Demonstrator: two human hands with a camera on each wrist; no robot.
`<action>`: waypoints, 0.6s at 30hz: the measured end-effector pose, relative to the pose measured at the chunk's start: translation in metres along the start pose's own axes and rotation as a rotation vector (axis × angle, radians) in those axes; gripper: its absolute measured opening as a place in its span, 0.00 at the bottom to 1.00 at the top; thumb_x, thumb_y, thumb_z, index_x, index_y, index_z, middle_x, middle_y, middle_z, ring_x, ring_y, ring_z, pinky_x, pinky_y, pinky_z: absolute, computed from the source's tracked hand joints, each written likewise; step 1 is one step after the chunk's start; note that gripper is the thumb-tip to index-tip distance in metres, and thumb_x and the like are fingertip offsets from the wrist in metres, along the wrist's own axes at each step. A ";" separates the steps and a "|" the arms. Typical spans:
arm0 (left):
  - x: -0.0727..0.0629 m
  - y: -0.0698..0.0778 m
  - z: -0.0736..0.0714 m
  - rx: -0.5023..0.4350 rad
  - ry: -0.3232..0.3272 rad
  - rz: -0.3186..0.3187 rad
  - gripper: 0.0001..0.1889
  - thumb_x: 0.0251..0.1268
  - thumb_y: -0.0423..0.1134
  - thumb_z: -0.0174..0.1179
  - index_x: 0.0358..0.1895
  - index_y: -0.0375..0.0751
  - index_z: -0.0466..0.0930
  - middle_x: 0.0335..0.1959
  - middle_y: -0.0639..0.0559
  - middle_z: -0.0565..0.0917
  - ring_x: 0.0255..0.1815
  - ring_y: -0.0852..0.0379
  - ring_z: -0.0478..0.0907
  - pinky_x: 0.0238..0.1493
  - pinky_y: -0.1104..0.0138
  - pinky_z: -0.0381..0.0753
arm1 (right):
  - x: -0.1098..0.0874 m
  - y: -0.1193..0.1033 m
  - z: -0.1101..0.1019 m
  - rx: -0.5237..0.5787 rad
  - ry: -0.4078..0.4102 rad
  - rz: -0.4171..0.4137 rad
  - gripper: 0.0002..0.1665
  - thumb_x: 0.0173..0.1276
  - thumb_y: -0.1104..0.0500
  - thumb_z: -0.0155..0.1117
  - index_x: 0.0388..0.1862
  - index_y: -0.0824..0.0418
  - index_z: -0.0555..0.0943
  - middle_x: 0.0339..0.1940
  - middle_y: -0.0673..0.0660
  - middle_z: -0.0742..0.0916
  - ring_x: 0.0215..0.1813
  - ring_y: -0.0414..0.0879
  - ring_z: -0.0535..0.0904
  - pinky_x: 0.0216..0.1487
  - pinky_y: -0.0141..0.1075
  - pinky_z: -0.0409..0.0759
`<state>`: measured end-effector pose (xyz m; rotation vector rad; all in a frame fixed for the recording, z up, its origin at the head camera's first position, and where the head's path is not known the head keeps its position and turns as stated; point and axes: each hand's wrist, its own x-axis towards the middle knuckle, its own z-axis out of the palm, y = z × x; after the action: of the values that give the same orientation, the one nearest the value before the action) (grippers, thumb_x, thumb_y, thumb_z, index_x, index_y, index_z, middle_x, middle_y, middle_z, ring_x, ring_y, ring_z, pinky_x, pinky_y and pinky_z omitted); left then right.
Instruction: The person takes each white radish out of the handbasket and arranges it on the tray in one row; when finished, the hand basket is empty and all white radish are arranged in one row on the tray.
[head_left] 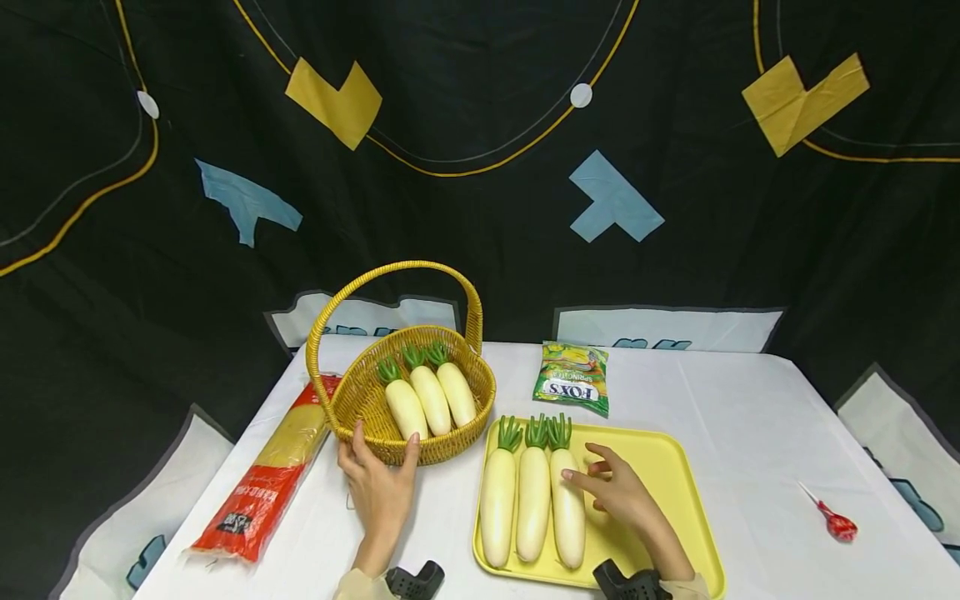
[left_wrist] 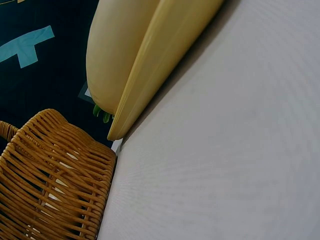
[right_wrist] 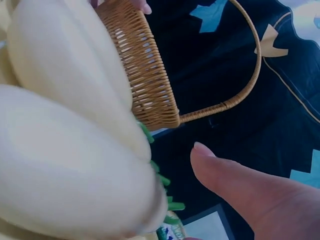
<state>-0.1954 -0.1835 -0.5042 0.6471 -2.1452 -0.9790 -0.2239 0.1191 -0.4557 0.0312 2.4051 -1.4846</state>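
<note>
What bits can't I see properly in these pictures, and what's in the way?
- Small writing on the red packet: too small to read in the head view.
- Part of the basket: cut off by the left and bottom edges of the left wrist view.
- Left hand: outside the left wrist view.
- Most of the green bag: behind a white radish and past the bottom edge in the right wrist view.

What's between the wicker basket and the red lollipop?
In the head view, a yellow tray lies between them, with three daikon radishes on it and the right hand over it.
</note>
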 end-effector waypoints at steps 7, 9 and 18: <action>0.001 0.001 -0.001 -0.004 0.001 -0.001 0.48 0.47 0.57 0.64 0.69 0.46 0.48 0.64 0.26 0.48 0.56 0.26 0.61 0.50 0.41 0.64 | 0.011 -0.028 -0.010 -0.024 0.062 -0.115 0.43 0.59 0.45 0.62 0.68 0.59 0.57 0.60 0.71 0.70 0.50 0.59 0.77 0.42 0.43 0.80; 0.001 0.001 0.000 -0.005 0.001 -0.003 0.48 0.47 0.58 0.64 0.69 0.47 0.48 0.64 0.26 0.49 0.56 0.26 0.61 0.50 0.42 0.64 | 0.017 -0.039 -0.012 -0.024 0.078 -0.160 0.42 0.60 0.45 0.61 0.68 0.58 0.58 0.61 0.69 0.70 0.55 0.59 0.75 0.43 0.42 0.80; 0.000 0.000 0.001 -0.002 -0.010 -0.007 0.48 0.47 0.59 0.63 0.69 0.48 0.47 0.64 0.26 0.48 0.56 0.27 0.61 0.50 0.42 0.64 | 0.039 -0.095 0.004 0.012 0.003 -0.320 0.36 0.63 0.50 0.59 0.68 0.49 0.58 0.57 0.63 0.74 0.48 0.53 0.77 0.42 0.44 0.80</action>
<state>-0.1958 -0.1831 -0.5044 0.6505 -2.1516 -0.9891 -0.2775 0.0664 -0.3857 -0.3649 2.4918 -1.6305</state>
